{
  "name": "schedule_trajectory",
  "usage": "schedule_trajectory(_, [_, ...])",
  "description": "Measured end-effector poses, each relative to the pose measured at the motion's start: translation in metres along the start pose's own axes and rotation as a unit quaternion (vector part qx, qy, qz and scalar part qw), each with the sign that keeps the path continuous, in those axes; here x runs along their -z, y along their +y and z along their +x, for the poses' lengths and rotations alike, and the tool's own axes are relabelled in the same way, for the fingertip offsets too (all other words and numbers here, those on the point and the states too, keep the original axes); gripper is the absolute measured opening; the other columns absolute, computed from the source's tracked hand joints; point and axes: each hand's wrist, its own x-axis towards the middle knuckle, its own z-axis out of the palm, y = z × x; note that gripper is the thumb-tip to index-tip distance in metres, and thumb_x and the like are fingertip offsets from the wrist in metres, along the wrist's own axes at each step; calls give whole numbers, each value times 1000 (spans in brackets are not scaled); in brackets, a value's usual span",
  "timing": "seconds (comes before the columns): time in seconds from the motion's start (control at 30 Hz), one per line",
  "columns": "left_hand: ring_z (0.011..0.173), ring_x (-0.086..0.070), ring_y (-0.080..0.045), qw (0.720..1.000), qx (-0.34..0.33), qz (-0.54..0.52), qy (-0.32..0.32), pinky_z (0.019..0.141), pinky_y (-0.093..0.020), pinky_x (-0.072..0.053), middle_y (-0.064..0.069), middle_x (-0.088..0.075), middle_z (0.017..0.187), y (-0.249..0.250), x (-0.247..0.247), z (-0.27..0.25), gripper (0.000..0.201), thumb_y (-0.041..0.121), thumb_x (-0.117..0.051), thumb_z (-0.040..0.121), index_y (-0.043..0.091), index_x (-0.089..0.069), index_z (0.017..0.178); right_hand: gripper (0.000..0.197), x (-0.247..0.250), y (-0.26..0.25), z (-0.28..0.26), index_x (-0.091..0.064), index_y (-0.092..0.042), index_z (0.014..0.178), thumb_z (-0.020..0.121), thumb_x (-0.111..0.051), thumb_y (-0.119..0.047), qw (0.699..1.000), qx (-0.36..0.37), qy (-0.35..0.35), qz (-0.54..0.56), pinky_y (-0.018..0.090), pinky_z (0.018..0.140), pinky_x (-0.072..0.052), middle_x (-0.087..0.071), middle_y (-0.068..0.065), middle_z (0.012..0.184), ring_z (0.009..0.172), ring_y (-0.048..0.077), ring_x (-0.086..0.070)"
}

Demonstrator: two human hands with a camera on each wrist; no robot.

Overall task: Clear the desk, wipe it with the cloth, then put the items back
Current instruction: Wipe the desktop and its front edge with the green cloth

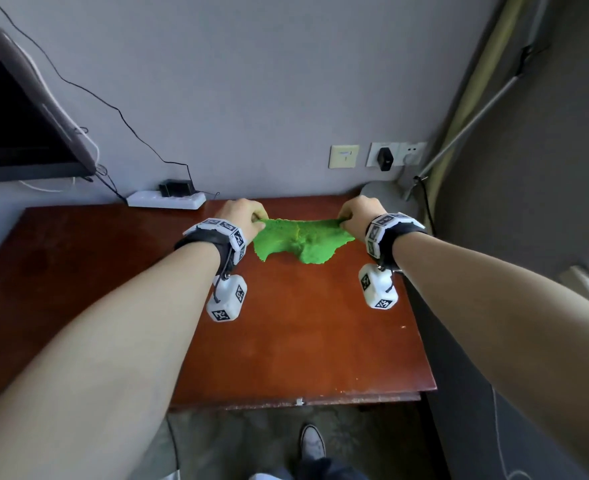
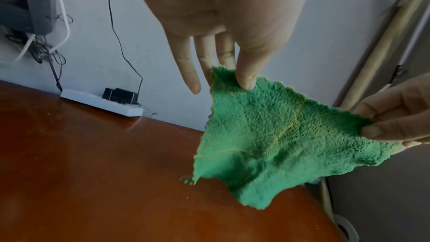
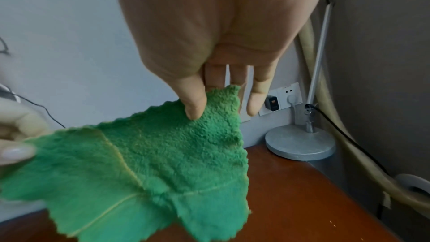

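Observation:
A green fleecy cloth (image 1: 300, 239) hangs stretched between my two hands over the far part of the brown desk (image 1: 296, 341). My left hand (image 1: 248, 216) pinches its left top corner between thumb and fingers, with the thumb on the cloth (image 2: 267, 132) in the left wrist view. My right hand (image 1: 355, 214) pinches the right top corner, thumb pressed on the cloth (image 3: 163, 154). The lower edge of the cloth droops to the desk top (image 2: 93, 181). Pale crease lines cross the cloth.
A white power strip (image 1: 166, 199) with a black adapter lies at the desk's back edge by the wall. A grey round lamp base (image 3: 300, 143) stands at the back right corner. Wall sockets (image 1: 395, 154) are above it. A dark monitor (image 1: 16, 126) hangs at left.

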Motion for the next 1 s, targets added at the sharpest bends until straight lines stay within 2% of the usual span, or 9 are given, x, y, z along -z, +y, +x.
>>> schedule_trajectory(0.13, [81,-65,-17,997,15,13,-73,74,-31,-54,12,-65,78,-12,-36,7,8,23,-67,87,29,-72,88,25,-37,18,15,-76,-24,104,84,-63,-16,997,-14,-77,-27,28,85,-52,-70,10,105,100,30,-64])
schedule_trajectory(0.27, [86,-66,-18,987,24,20,-160,77,-28,-53,7,-71,92,-28,-89,-8,10,25,-67,88,31,-73,94,33,-92,40,15,-70,-22,118,88,-58,-22,981,-37,-171,-80,29,92,-51,-65,8,122,112,27,-61])
schedule_trajectory(0.37, [94,-67,-19,969,19,36,-243,83,-25,-51,4,-72,101,-39,-127,-25,18,24,-67,89,25,-74,105,35,-125,51,2,-66,-21,127,94,-56,-24,958,-34,-258,-116,31,101,-47,-61,7,130,122,26,-54])
schedule_trajectory(0.5, [97,-67,-18,939,27,42,-341,87,-25,-51,3,-72,106,-52,-162,-41,21,27,-69,87,24,-73,108,36,-153,63,-16,-64,-16,129,93,-62,-23,939,-50,-319,-122,28,101,-46,-62,6,130,121,25,-56])
schedule_trajectory(0.57, [98,-67,-18,930,23,44,-365,88,-25,-50,3,-72,107,-55,-170,-41,22,27,-70,87,23,-73,109,38,-160,66,-17,-63,-15,131,94,-63,-24,934,-53,-334,-118,30,103,-45,-61,6,132,124,25,-54])
schedule_trajectory(0.7, [96,-67,-17,939,24,38,-342,86,-25,-51,2,-72,104,-61,-171,-16,19,28,-70,88,24,-73,106,34,-158,67,2,-66,-17,126,94,-62,-25,948,-55,-298,-98,29,99,-48,-65,5,127,118,24,-59])
schedule_trajectory(0.83, [91,-67,-20,964,25,32,-261,83,-29,-54,0,-72,100,-63,-166,25,13,26,-66,90,24,-72,102,27,-151,70,35,-71,-21,115,92,-58,-17,974,-65,-207,-61,29,82,-56,-69,8,113,96,25,-66])
schedule_trajectory(0.9, [89,-67,-21,974,24,28,-225,79,-29,-54,1,-72,99,-63,-169,45,12,25,-64,92,26,-71,101,29,-152,72,52,-71,-23,113,90,-56,-15,981,-77,-169,-58,31,77,-57,-68,10,110,91,28,-66])
schedule_trajectory(1.0, [90,-67,-21,978,28,31,-205,76,-33,-56,1,-71,101,-65,-179,67,12,26,-64,92,29,-68,102,29,-160,78,71,-69,-26,113,89,-55,-17,983,-104,-144,-51,33,73,-58,-66,10,108,86,31,-66])
